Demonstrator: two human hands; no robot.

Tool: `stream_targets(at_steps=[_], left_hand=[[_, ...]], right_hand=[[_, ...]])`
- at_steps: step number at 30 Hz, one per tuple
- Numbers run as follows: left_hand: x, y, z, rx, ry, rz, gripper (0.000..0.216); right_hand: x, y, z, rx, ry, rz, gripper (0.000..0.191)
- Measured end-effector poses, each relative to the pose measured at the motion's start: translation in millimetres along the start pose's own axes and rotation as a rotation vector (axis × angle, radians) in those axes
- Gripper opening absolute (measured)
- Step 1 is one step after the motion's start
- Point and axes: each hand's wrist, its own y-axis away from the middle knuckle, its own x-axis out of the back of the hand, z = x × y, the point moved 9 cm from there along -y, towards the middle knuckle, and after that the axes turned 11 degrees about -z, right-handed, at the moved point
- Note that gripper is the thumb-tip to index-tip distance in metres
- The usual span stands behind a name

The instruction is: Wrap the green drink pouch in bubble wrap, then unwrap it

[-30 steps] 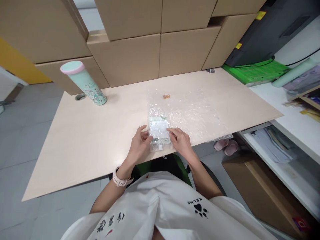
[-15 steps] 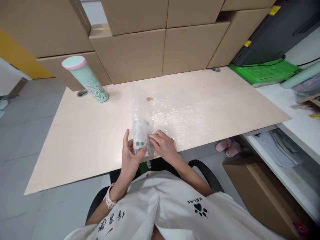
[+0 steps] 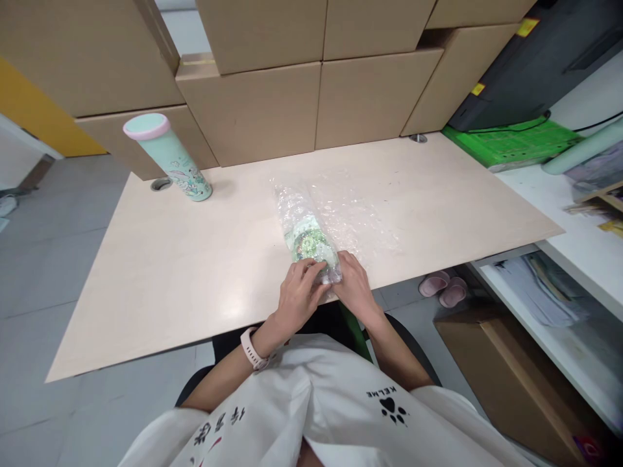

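Note:
A flat item with a green and white print (image 3: 311, 240) lies inside clear bubble wrap (image 3: 294, 202) near the table's front edge. The wrap is folded over it, and a loose sheet of it spreads to the right. My left hand (image 3: 299, 292) is closed on the near left end of the wrapped item, thumb and fingers pressing the plastic. At the near right corner, my right hand (image 3: 354, 282) grips the bubble wrap, its fingertips partly hidden by the package. What the printed item is, I cannot tell.
On the left of the table (image 3: 185, 272) a mint tumbler with a pink rim (image 3: 170, 159) stands upright. Cardboard boxes (image 3: 272, 113) are stacked along the back. A green crate (image 3: 511, 143) and a white shelf (image 3: 559, 201) are at the right; pink slippers (image 3: 452, 290) lie below.
The package has turned over with the wrap, moving right and now showing its green print. Both hands have shifted right along with it, the left now reaching over its near end.

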Motion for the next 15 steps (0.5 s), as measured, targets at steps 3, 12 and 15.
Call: stream_targets(at_steps=[3,12,15], left_hand=[[-15,-10,4,0.072,-0.141,-0.116,0.031],[-19,-20,1,0.199,-0.043,-0.247,0.026],[3,-4,-18,0.297,0.150,-0.048,0.042]], right_hand=[[12,14,13,-0.009,-0.131,0.111,0.046],[22,20,7,0.077,-0.082,0.162,0.038],[19,14,4,0.054,-0.059,0.111,0.037]])
